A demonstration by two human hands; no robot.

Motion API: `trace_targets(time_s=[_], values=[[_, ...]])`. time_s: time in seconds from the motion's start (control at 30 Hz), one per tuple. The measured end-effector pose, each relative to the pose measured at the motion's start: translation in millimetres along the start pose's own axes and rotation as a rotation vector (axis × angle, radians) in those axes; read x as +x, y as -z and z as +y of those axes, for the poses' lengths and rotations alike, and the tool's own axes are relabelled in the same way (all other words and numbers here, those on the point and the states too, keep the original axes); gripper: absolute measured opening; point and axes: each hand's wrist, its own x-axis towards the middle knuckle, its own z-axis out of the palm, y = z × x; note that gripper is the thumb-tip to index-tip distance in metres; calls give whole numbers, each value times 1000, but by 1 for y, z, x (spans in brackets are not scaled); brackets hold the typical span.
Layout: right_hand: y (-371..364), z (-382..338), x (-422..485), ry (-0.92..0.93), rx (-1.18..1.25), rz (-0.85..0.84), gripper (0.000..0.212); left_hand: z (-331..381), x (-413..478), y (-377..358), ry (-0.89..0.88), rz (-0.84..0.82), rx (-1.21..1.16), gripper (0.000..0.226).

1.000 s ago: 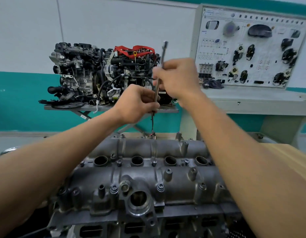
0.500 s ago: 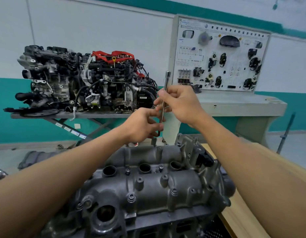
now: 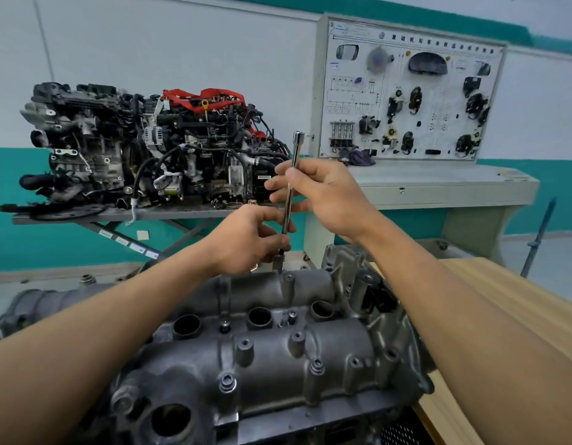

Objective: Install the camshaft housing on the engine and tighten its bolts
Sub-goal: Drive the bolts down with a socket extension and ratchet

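1. Head cam looks down over both forearms at the camshaft housing (image 3: 278, 358). It's a grey cast-metal cover already sitting on top of the engine, right in front of the person, with a wooden bench (image 3: 503, 300) showing on the right.
2. Several bolts (image 3: 227, 382) stand in their bosses along the near side and the middle row.
3. Right hand (image 3: 323, 194) pinches a thin chrome extension bar (image 3: 291, 187) about halfway up, thumb and fingers curled round it. Left hand (image 3: 246, 242) pinches the same bar lower down, just above the socket (image 3: 279, 261) on its bottom end.
4. Bar stands nearly upright with its lower end at the far edge of the housing. Can't quite tell if the socket is properly seated on a bolt head, since the left fingers hide that bit.
5. Handling guess: the housing looks heavy and dead stiff. If it ever needs shifting I'd take it by both ends with two hands and keep off the sealing face underneath.
6. Bar looks light and smooth, probably slippery with oily fingers. That fingertip grip suits spinning bolts down. Final tightening would want a handle on the square top end.
7. Behind it all there's another engine (image 3: 143, 149) on a stand and a display board (image 3: 406, 97) with parts against the wall.
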Motion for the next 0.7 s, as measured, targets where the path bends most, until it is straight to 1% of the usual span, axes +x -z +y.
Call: trace_targets(time_s=[0.07, 0.1, 0.13, 0.2, 0.23, 0.27, 0.33, 0.37, 0.4, 0.43, 0.47, 0.53, 0.57, 0.6, 0.63, 0.7], values=[[2, -1, 0, -15, 2, 8, 14, -3, 1, -2, 7, -1, -7, 13], [2, -3, 0, -10, -46, 61, 10, -4, 1, -3, 4, -5, -7, 13], [2, -4, 1, 3, -130, 135, 11, -4, 1, -4, -7, -2, -3, 11], [1, -5, 4, 35, -352, 283, 30, -2, 2, -7, -46, 48, 22, 6], [1, -7, 5, 40, -416, 311, 35, -1, 3, -8, -61, 90, 28, 7], [2, -9, 6, 28, -444, 299, 35, -1, 4, -9, -69, 131, 27, 9], [6, -13, 7, -37, -435, 169, 28, -1, 6, -10, -67, 159, 20, 6], [10, -14, 7, -75, -394, 79, 19, -1, 7, -10, -60, 136, 23, 2], [14, -16, 6, -106, -334, -7, 11, -1, 8, -10, -46, 97, 20, 6], [18, -18, 4, -124, -286, -74, 8, 0, 9, -10, -29, 44, 12, 11], [20, -19, 3, -129, -261, -105, 11, 1, 10, -9, -6, -10, 2, 17], [20, -19, 4, -103, -305, -47, 13, 3, 12, -7, 18, -54, -7, 23], [16, -18, 4, -78, -353, 14, 12, 4, 13, -7, 2, -19, 26, 19], [12, -16, 5, -48, -400, 76, 15, 5, 13, -8, -33, 48, 71, 14], [8, -14, 7, -13, -440, 128, 21, 6, 14, -8, -76, 139, 103, 15], [3, -11, 9, 40, -502, 183, 28, 9, 13, -8, -145, 288, 79, 14]])
